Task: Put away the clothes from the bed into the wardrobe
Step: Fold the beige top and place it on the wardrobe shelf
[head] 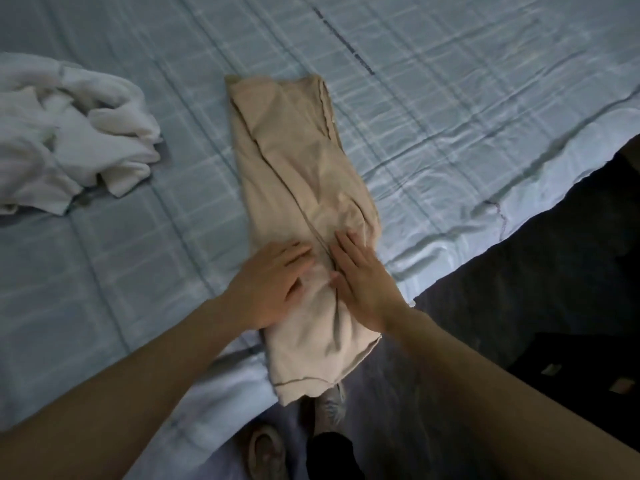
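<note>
While a crumpled heap of white clothes (69,133) is lying untouched at the far left of the bed (467,98), the left hand (273,282) is resting flat on the near-left part of a beige garment (304,174), with its fingers straight and gripping nothing. That garment is lying folded into a long narrow strip mid-bed. Its long axis is running from the near edge, where its hemmed end is hanging slightly over, away to the far side and leaning a little left. The right hand (360,278) is pressing the same strip just right of its central crease, fingers likewise extended and flat, holding nothing. Both hands are sitting on the near third, about equally close, so the free length is stretching away beyond the fingertips. The next fold is probably calling for one end to be carried lengthwise over the other. The wardrobe is not showing.
</note>
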Tool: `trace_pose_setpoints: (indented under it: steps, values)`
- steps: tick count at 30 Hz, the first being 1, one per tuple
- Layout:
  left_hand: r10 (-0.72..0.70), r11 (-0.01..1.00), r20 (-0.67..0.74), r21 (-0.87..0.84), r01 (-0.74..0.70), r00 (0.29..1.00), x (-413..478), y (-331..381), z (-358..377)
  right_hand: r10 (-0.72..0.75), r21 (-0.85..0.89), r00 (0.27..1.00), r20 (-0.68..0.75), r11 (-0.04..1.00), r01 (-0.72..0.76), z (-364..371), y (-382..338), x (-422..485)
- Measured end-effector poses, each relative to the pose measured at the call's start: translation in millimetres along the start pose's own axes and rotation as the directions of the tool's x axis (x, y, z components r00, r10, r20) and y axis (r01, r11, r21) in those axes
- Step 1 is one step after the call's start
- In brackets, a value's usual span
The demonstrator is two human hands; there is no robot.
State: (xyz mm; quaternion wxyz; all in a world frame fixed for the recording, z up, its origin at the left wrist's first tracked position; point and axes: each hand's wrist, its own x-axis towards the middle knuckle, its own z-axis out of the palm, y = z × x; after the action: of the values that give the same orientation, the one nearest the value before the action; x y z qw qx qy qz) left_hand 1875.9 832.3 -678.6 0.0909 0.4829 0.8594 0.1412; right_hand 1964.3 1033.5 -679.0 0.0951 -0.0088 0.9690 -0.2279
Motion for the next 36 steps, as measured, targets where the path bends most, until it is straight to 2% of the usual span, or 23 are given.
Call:
trace_pose_setpoints:
  steps: [3, 5, 7, 10, 13, 15, 19, 20, 22, 24, 27, 32, 36]
  values:
    - [0.144, 0.987, 0.004, -0.074, -0.143, 0.990, -37, -3, -2, -0.060, 0.016, 0.998, -0.020, 0.998, 0.061, -1, 0, -33]
    - [0.210, 0.972, 0.022, -0.113, -0.206, 0.977, -59, -7, 0, -0.076, 0.004, 0.997, 0.026, 0.997, 0.076, -2, -2, -51]
    - [0.231, 0.965, 0.059, -0.144, -0.221, 0.971, -78, -8, -1, -0.100, -0.067, 0.993, 0.068, 0.992, 0.104, -3, -3, -64]
    - [0.247, 0.967, 0.099, -0.091, -0.238, 0.964, -93, -2, -2, -0.124, -0.231, 0.980, 0.156, 0.960, 0.158, -1, -6, -77]
    - [0.268, 0.962, 0.077, -0.070, -0.263, 0.960, -90, 4, -3, -0.134, -0.325, 0.982, 0.131, 0.930, 0.170, 5, -5, -82]
    - [0.297, 0.954, 0.059, -0.054, -0.294, 0.953, -83, 7, -4, -0.138, -0.266, 0.989, 0.061, 0.952, 0.149, 9, -3, -81]
    - [0.333, 0.940, -0.035, -0.059, -0.335, 0.942, -74, 15, 1, -0.211, -0.095, 0.976, -0.056, 0.974, 0.205, 6, -2, -79]
    - [0.296, 0.948, -0.070, -0.099, -0.302, 0.953, -76, 17, 2, -0.206, -0.032, 0.974, -0.091, 0.978, 0.204, 4, -2, -79]
    - [0.122, 0.949, -0.113, -0.278, -0.149, 0.986, -74, 20, -7, -0.130, 0.136, 0.981, -0.145, 0.979, 0.150, -8, -3, -74]
    - [-0.073, 0.878, -0.151, -0.479, -0.009, 0.986, -66, 24, -26, 0.001, 0.312, 0.987, -0.161, 0.949, 0.050, -28, -3, -60]
    - [-0.282, 0.757, -0.172, -0.644, 0.109, 0.944, -45, 29, -57, 0.105, 0.405, 0.977, -0.186, 0.914, -0.022, -63, -5, -38]
    - [-0.457, 0.701, -0.227, -0.687, 0.191, 0.860, 5, 18, -104, 0.240, 0.554, 0.945, -0.221, 0.828, -0.081, -117, -20, 0]
    - [-0.557, 0.661, -0.306, -0.726, 0.189, 0.772, 47, -5, -128, 0.385, 0.643, 0.862, -0.330, 0.760, -0.093, -142, -21, 48]
